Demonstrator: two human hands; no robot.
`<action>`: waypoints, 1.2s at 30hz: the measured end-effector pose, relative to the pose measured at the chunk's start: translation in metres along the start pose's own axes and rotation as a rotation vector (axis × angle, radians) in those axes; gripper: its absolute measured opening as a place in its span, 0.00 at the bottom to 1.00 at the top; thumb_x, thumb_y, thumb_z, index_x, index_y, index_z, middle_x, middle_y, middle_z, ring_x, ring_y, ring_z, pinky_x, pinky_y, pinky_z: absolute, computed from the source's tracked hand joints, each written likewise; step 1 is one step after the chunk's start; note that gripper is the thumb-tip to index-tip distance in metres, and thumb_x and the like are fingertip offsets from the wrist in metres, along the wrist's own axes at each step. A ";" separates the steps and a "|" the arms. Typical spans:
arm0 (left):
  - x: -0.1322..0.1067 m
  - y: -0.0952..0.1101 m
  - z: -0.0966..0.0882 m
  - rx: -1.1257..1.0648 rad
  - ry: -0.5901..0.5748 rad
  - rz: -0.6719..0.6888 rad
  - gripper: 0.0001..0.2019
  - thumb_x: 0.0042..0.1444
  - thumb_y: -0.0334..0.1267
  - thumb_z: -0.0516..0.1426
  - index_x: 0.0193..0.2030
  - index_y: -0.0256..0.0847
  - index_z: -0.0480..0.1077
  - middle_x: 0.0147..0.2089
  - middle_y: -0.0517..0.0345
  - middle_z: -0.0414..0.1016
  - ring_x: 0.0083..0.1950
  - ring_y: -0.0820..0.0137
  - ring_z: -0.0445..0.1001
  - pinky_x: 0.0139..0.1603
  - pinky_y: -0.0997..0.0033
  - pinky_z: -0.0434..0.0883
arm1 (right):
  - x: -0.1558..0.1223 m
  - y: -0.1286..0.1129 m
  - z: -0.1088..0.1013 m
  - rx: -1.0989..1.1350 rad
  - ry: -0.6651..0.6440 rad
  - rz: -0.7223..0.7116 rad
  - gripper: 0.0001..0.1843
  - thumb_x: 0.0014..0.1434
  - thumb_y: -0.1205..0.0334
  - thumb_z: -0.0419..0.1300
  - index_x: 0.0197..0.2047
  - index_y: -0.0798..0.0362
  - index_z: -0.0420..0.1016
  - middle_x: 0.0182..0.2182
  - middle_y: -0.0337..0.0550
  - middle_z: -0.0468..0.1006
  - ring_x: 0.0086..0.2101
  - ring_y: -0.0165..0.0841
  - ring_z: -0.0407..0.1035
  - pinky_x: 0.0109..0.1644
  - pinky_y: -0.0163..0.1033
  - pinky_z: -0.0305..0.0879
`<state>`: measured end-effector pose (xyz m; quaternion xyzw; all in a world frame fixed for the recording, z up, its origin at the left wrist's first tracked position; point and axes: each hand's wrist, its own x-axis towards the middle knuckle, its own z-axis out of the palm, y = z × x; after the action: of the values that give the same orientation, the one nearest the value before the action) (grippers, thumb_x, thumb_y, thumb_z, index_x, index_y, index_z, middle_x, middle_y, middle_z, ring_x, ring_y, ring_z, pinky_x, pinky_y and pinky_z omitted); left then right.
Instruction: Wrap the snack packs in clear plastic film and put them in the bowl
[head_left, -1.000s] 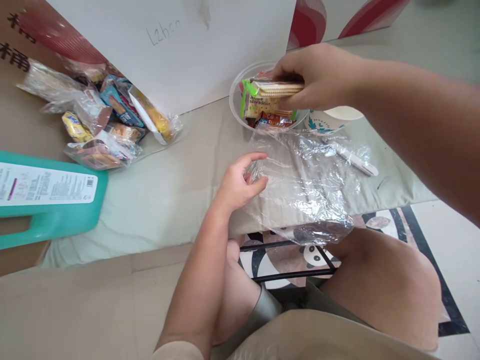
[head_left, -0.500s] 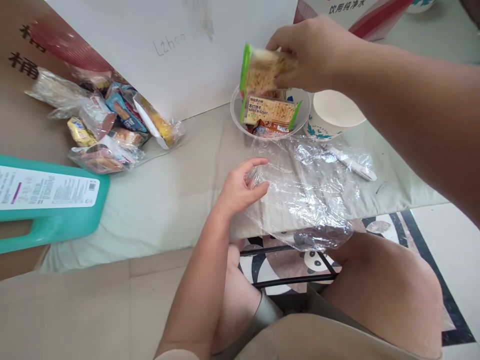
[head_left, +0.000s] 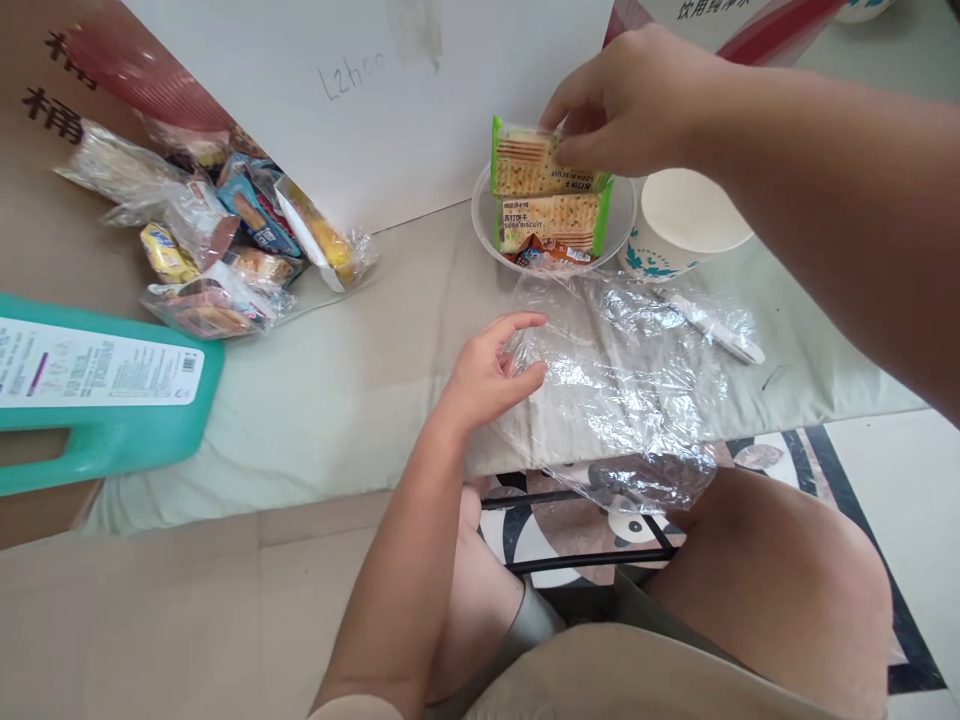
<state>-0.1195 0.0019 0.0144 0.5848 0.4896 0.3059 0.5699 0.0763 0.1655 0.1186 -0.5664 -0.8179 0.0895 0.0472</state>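
With my right hand (head_left: pixel 634 105) I pinch the upper biscuit pack (head_left: pixel 521 168) by its right end, thumb on the near face, its printing upside down to me. It stands over the far part of the clear bowl (head_left: pixel 624 222), just behind the lower biscuit pack (head_left: pixel 551 222), which leans inside with its words the right way up. At the near side of the bowl, below that pack, sits a brown wrapper (head_left: pixel 559 253). My left hand (head_left: pixel 487 372) is nearer to me, thumb and forefinger spread apart at the left edge of a crumpled plastic bag (head_left: pixel 622 370); whether it touches the bag I cannot tell. The bag lies on the cloth (head_left: pixel 322 400) and hangs over its near edge. Just right of the bowl stands a paper cup (head_left: pixel 694 210). Off to the left are a heap of wrapped snacks (head_left: pixel 202 225) and, nearer, a green jug (head_left: pixel 150 430).
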 end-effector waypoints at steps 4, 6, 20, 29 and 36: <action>0.000 0.001 0.000 0.010 -0.005 -0.005 0.28 0.52 0.36 0.62 0.61 0.34 0.72 0.28 0.68 0.63 0.21 0.82 0.52 0.24 0.74 0.55 | -0.008 -0.002 -0.010 0.104 -0.008 0.081 0.22 0.63 0.58 0.63 0.60 0.47 0.82 0.46 0.35 0.83 0.48 0.39 0.76 0.58 0.52 0.71; 0.000 0.002 0.000 0.016 -0.004 -0.004 0.27 0.52 0.36 0.62 0.60 0.35 0.72 0.27 0.69 0.62 0.21 0.82 0.52 0.24 0.74 0.55 | -0.010 -0.002 -0.012 0.133 -0.014 0.103 0.22 0.63 0.57 0.64 0.59 0.46 0.82 0.46 0.36 0.83 0.47 0.39 0.76 0.56 0.53 0.72; 0.001 0.001 0.001 0.004 -0.005 0.009 0.26 0.51 0.36 0.62 0.59 0.35 0.73 0.27 0.69 0.63 0.22 0.82 0.53 0.25 0.75 0.57 | -0.010 -0.005 -0.003 0.178 -0.038 0.233 0.19 0.61 0.56 0.60 0.52 0.49 0.84 0.38 0.43 0.77 0.35 0.32 0.67 0.50 0.61 0.74; 0.000 0.003 0.001 0.014 -0.012 0.006 0.25 0.52 0.35 0.63 0.59 0.37 0.72 0.27 0.68 0.64 0.21 0.82 0.52 0.25 0.74 0.55 | -0.011 0.001 0.009 -0.007 0.008 0.008 0.19 0.63 0.60 0.61 0.55 0.54 0.80 0.47 0.43 0.83 0.47 0.37 0.74 0.56 0.48 0.72; 0.000 0.001 0.001 0.018 -0.007 0.000 0.25 0.52 0.36 0.63 0.59 0.38 0.72 0.27 0.68 0.65 0.21 0.81 0.53 0.25 0.74 0.56 | -0.018 -0.011 -0.001 -0.060 -0.007 0.028 0.20 0.68 0.58 0.57 0.58 0.55 0.82 0.52 0.48 0.84 0.56 0.54 0.76 0.61 0.61 0.71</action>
<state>-0.1187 0.0017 0.0153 0.5909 0.4905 0.2992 0.5663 0.0733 0.1447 0.1226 -0.5787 -0.8123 0.0675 0.0260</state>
